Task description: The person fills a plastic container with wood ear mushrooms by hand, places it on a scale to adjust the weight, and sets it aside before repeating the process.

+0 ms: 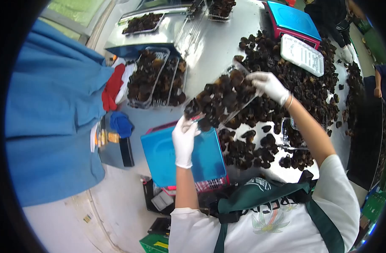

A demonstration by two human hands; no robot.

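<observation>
My left hand (184,142), in a white glove, grips the near-left end of a clear plastic tray (239,110) between thumb and fingers. At the tray's far-right end, my right hand (269,86), also gloved, is closed on its rim. Dark brown curled pieces (220,97) that look like wood ear mushrooms fill the tray, which is held tilted above the table. Just below my left hand lies the blue top of a weighing scale (182,158). A large heap of the same dark pieces (269,57) spreads beyond and under my right hand.
Filled clear trays (157,80) stand at the left, with another filled tray (143,23) behind them. A second blue-topped scale (294,21) stands at the back right, beside a white tray (302,55). Blue cloth (58,114) hangs at the left. Other people (347,52) are at the right.
</observation>
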